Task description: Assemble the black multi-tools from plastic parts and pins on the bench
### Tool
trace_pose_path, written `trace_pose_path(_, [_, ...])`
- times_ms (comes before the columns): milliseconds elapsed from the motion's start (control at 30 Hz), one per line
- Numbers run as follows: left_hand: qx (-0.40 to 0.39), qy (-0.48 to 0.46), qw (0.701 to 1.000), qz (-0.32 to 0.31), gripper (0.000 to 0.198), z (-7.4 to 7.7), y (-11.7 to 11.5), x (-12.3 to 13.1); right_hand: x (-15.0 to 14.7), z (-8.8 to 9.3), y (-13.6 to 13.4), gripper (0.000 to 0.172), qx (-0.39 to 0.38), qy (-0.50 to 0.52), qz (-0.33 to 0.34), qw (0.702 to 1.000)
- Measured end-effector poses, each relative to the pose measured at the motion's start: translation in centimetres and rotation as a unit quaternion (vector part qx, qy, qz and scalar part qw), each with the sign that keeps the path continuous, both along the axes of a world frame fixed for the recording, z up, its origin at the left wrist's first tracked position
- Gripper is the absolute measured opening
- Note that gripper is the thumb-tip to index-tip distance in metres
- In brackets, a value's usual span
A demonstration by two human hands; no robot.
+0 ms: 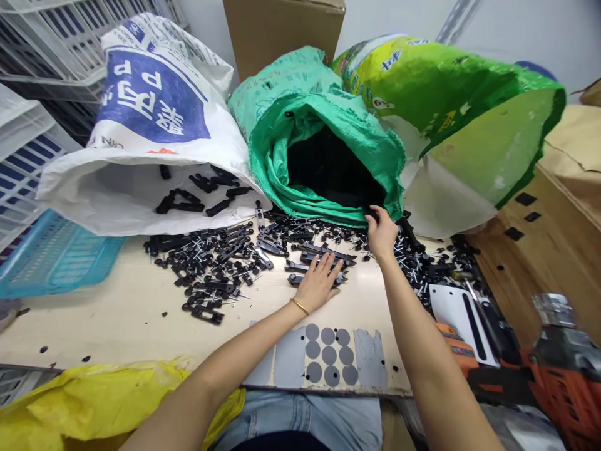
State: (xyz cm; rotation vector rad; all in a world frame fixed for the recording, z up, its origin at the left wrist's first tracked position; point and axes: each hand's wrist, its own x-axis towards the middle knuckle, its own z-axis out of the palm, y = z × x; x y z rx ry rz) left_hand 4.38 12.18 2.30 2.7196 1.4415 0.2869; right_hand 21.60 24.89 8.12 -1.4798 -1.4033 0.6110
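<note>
My left hand (318, 285), with a gold bracelet at the wrist, lies with fingers spread over several long black parts (300, 268) on the pale table (188, 338). At the lower right rim of the green woven sack (263, 150), my right hand (381, 230) has its thumb and fingers curled in around something I cannot make out. The sack's mouth faces me and its inside is dark. Small black parts and metal pins (206, 263) are heaped left of my left hand, with more (417, 263) right of my right wrist.
A white sack (154, 106) with black parts inside stands left, a bright green sack (469, 94) right. A blue basket (61, 257) sits at the left. Grey round pads (328, 355) lie at the front edge. An orange power tool (563, 376) is at the lower right.
</note>
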Motion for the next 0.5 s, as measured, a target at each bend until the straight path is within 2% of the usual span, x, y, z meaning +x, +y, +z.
trace_pose_path(100, [-0.006, -0.014, 1.000, 0.016, 0.075, 0.0, 0.4, 0.0, 1.4, 1.5, -6.8, 0.033, 0.023, 0.083, -0.030, 0.996])
trace_pose_path(200, [-0.021, -0.031, 0.999, 0.030, 0.080, 0.3, 0.6, 0.0, 2.1, 1.5, -15.2, 0.031, 0.016, 0.192, -0.012, 0.981])
trace_pose_path(267, [-0.040, -0.042, 0.998, 0.031, 0.088, 0.7, 0.6, -0.3, 2.7, 0.1, -20.3, 0.031, -0.010, 0.174, -0.011, 0.985])
trace_pose_path(367, [-0.056, -0.062, 0.996, 0.024, 0.092, 1.5, -0.3, -1.7, 3.9, -3.4, -26.2, 0.028, -0.073, 0.020, 0.029, 0.997])
trace_pose_path(433, [-0.048, -0.085, 0.995, 0.007, 0.084, 2.0, -1.5, -3.2, 4.8, -5.5, -28.6, 0.027, -0.103, -0.038, 0.057, 0.992])
trace_pose_path(500, [-0.046, -0.119, 0.991, -0.026, 0.073, 2.4, -3.1, -4.5, 5.5, -6.9, -29.8, 0.032, -0.114, -0.040, 0.059, 0.991])
